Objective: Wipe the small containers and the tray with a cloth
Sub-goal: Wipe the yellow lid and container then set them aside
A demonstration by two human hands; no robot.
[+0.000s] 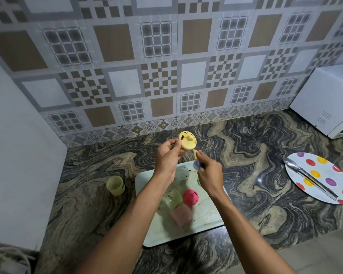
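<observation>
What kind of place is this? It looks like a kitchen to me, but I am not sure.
Most likely a home kitchen: a stone-patterned countertop against a tiled wall, a white appliance, perhaps a microwave, and a spotted plate with metal tongs.

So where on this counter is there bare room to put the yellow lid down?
Widest bare patch: the counter between the tray and the dotted plate. Also free: the strip between the tray's far edge and the tiled wall. Crowded: the tray itself, with cups and a pink lid, and its left side, where a green cup stands close.
</observation>
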